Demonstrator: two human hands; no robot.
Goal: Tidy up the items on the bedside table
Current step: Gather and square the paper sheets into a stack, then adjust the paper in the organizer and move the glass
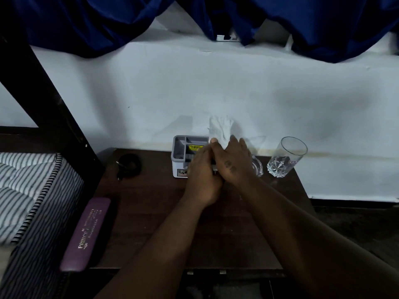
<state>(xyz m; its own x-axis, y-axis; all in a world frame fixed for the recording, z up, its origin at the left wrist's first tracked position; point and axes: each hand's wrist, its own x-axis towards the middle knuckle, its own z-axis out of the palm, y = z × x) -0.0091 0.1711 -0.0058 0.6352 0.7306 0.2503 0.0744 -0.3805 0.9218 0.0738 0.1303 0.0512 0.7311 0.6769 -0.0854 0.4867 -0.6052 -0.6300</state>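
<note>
A grey compartment organizer [183, 151] with a yellow sticker stands at the back of the dark wooden bedside table [155, 212]. A crumpled white tissue [220, 127] sticks up at the organizer's right end. Both hands meet over that end. My left hand [200, 178] reaches up with straight fingers, its tips touching the base of the tissue. My right hand [234, 164] lies flat beside it, fingers straight against the tissue. What is under the palms is hidden.
A tall clear glass [286, 157] and a low glass dish [258, 167] stand right of the hands. A black coiled cable [129, 166] lies at the back left. A purple case [86, 234] lies along the left edge, beside a striped mattress [26, 190]. A white wall is behind.
</note>
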